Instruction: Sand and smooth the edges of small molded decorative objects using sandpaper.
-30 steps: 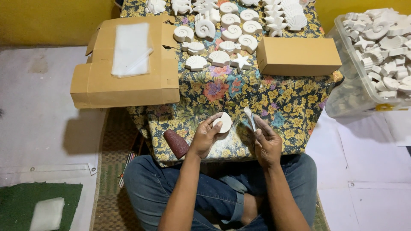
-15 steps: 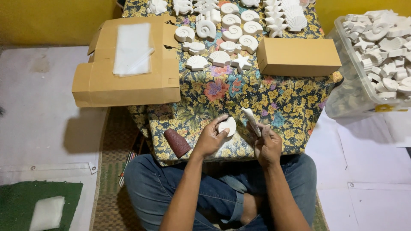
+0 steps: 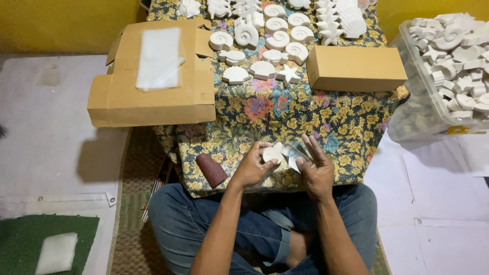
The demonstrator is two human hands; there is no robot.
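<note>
Shell (image 3: 272, 154), a small white cast piece, is gripped in the closed fingers of the left hand (image 3: 253, 166) above the lap, at the near edge of the cloth-covered bench (image 3: 265, 114). A thin pale sheet (image 3: 294, 154) is pinched by the right hand (image 3: 316, 170), its other fingers spread, against the shell; smoothing appears to be in hand, and steady, light strokes seem called for next.

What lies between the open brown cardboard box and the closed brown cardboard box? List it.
Head view: white plaster shell and star casts on flowered cloth lie between open box and closed box.
</note>
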